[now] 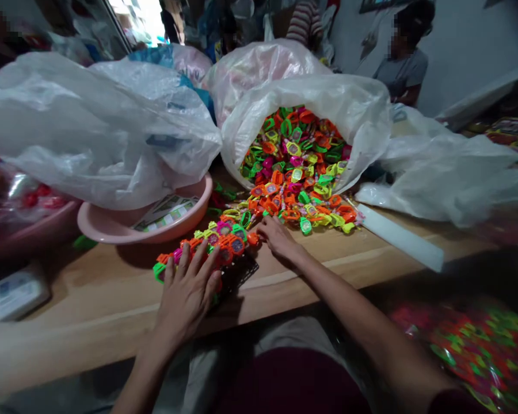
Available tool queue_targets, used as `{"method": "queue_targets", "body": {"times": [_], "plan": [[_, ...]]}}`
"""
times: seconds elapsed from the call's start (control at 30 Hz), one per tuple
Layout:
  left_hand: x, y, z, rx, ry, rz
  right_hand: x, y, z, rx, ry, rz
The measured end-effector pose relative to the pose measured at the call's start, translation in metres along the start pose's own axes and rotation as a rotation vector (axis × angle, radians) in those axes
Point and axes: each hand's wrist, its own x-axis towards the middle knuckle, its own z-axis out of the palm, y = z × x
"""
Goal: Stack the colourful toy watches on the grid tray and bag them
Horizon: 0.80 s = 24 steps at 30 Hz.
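Bright toy watches (224, 250) in orange, green, yellow and pink lie in rows on a black gridded tray (242, 273) on the wooden table. My left hand (185, 287) rests over their near left side, fingers spread and touching them. My right hand (278, 237) is at the tray's far right corner, beside a loose heap of toy watches (289, 201). Its fingers are bent together at an orange toy watch (252, 238), and its fingertips are partly hidden. The heap spills from the mouth of a large white plastic sack (362, 109).
A pink basin (107, 233) holding printed cards stands left, under a plastic bag (90, 126). A white flat strip (401, 238) lies right of the heap. A pale box-shaped object (19, 292) sits at far left. Bagged watches (483, 351) are low at right. A person (403, 63) is behind.
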Motion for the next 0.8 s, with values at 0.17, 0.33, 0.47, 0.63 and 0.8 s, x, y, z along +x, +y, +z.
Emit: {"method": "queue_targets", "body": {"times": [0.17, 0.33, 0.47, 0.63, 0.8], "plan": [[0.0, 0.003, -0.005, -0.123, -0.027, -0.079, -0.048, -0.008, 0.0, 0.448, 0.091, -0.014], [0.0, 0.006, -0.008, -0.147, -0.029, -0.062, -0.075, -0.057, 0.036, 0.957, -0.122, 0.138], [0.0, 0.004, -0.006, -0.131, -0.023, -0.029, -0.07, -0.084, 0.06, 0.908, -0.185, 0.038], [-0.001, 0.004, -0.004, -0.122, -0.03, -0.021, -0.07, -0.075, 0.069, 0.614, -0.13, -0.203], [0.0, 0.008, -0.011, -0.076, -0.072, -0.008, -0.07, -0.07, 0.087, 0.5, -0.145, -0.315]]}}
